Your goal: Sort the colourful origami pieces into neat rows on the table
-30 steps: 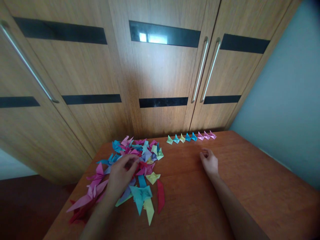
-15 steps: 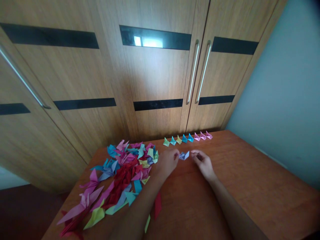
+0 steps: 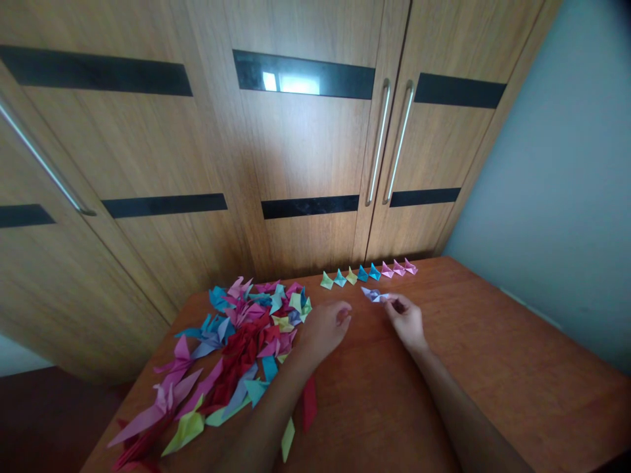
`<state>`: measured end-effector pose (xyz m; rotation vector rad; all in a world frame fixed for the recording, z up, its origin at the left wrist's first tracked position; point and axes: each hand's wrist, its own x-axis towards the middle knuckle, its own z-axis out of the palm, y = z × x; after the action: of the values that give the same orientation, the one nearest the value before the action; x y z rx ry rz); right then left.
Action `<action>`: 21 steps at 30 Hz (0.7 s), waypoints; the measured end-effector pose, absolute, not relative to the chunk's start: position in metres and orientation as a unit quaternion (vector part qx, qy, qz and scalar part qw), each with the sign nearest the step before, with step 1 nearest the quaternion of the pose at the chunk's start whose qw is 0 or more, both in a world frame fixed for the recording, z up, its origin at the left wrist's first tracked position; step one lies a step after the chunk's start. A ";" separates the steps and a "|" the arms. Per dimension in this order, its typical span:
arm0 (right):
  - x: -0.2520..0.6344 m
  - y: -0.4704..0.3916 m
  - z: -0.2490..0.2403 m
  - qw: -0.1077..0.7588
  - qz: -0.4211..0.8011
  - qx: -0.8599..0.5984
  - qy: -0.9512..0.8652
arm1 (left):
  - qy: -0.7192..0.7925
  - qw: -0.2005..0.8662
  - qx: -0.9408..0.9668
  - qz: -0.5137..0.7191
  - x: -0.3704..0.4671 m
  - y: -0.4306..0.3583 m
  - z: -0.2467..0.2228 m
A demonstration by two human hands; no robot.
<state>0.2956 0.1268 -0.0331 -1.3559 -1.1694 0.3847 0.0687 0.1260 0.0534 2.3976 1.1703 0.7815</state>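
The right hand [image 3: 407, 322] grasps a lavender folded paper [image 3: 374, 295] by its near tip, pinched between thumb and fingers. The piece is near the far side of the worktop [image 3: 493, 341], pointing toward 10 o'clock from the fingertips; whether it touches the surface I cannot tell. At 8 o'clock from it the left hand [image 3: 329, 332] is released, its fingers loosely curled and apart from the paper.

Just beyond the lavender folded paper, from 10 to 2 o'clock, runs a row of eight small folded papers [image 3: 363, 273]: light green, turquoise, yellow, two blue, then three pink.

At 8 o'clock from the lavender piece, a mixed pile of folded papers [image 3: 239, 348] spreads over the worktop, in pink, red, blue, turquoise, lavender, yellow and green. A large pink crane [image 3: 162, 402] lies at the pile's 8 o'clock edge, with a yellow-green folded paper [image 3: 190, 427] at 4 o'clock from it. A red strip [image 3: 309, 402] lies at 7 o'clock from the left hand, partly hidden by the forearm, and a pale green strip [image 3: 288, 439] at 7 o'clock from the red one. Wooden cabinet doors [image 3: 310, 144] stand behind the worktop at 12 o'clock, and a bluish wall [image 3: 552, 197] rises at 2 o'clock.
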 end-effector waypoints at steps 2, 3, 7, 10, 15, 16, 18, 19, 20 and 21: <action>0.315 0.136 -0.035 0.608 0.095 -0.632 -0.470 | 0.409 0.188 0.848 0.279 0.049 0.112 0.060; 0.327 0.141 -0.036 0.601 0.056 -0.658 -0.451 | 0.410 0.203 0.843 0.282 0.038 0.105 0.062; 0.383 0.158 -0.037 0.523 -0.092 -0.766 -0.362 | 0.459 0.244 0.805 0.287 -0.010 0.081 0.066; 0.420 0.169 -0.037 0.488 -0.109 -0.800 -0.331 | 0.496 0.255 0.779 0.286 -0.036 0.071 0.063; 0.457 0.190 -0.043 0.414 -0.080 -0.849 -0.320 | 0.505 0.264 0.780 0.258 -0.049 0.065 0.058; 0.462 0.194 -0.045 0.398 -0.072 -0.857 -0.319 | 0.505 0.265 0.781 0.256 -0.049 0.064 0.058; 0.469 0.203 -0.049 0.371 -0.057 -0.870 -0.320 | 0.505 0.266 0.778 0.262 -0.049 0.063 0.059; 0.472 0.207 -0.051 0.360 -0.050 -0.874 -0.322 | 0.508 0.266 0.774 0.267 -0.049 0.062 0.060; 0.475 0.210 -0.052 0.349 -0.044 -0.879 -0.323 | 0.512 0.266 0.770 0.271 -0.050 0.062 0.061; 0.478 0.214 -0.053 0.340 -0.038 -0.883 -0.323 | 0.519 0.265 0.766 0.273 -0.051 0.061 0.062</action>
<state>0.4781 0.2140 -0.0533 -2.2971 -0.8404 -0.0988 -0.0510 0.0607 0.0617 2.0684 1.4010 0.7372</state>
